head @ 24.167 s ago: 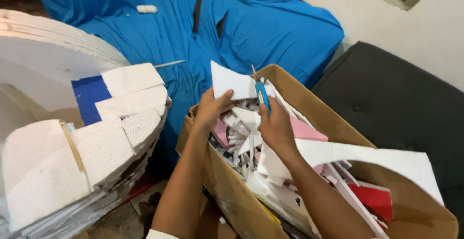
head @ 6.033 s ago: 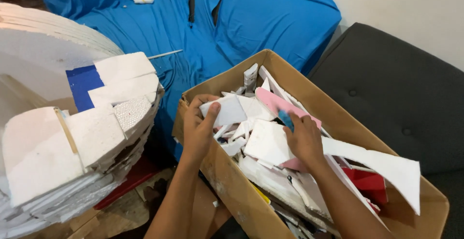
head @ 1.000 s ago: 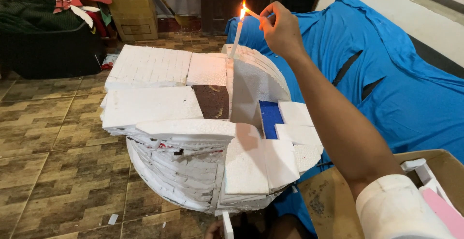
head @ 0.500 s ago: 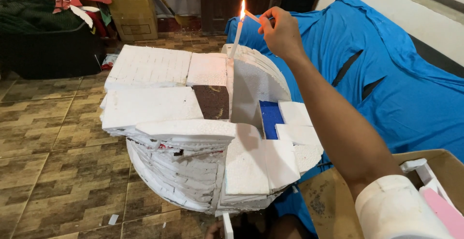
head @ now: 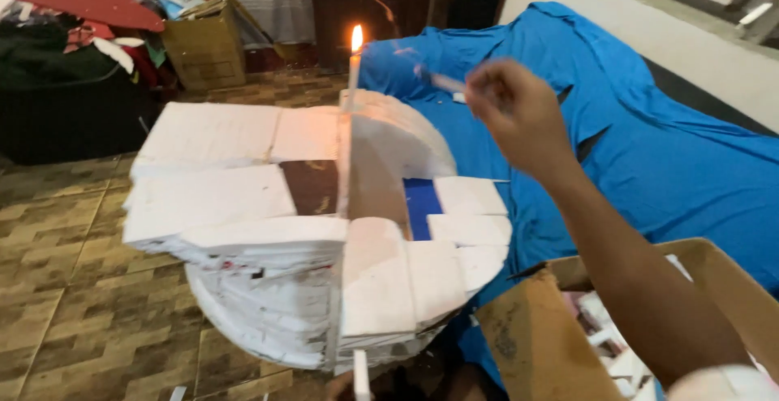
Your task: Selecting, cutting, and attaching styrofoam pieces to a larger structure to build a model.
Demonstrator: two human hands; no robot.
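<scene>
A lit white candle [head: 353,64] stood atop the stacked foam sheets [head: 308,230]; the right hand [head: 519,113], blurred, hovered just right of it, pinching a small stick [head: 445,83].

A blue cloth [head: 649,149] drapes the far right. An open cardboard box [head: 535,344] of paper scraps sits at the lower right corner. Brown patterned floor tiles [head: 57,271] – a second cardboard box [head: 203,44] and dark clutter – fill the left.

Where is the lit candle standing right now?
In the head view, the lit candle stands upright at the top centre, at the far edge of the white foam stack, left of the raised right hand.
</scene>
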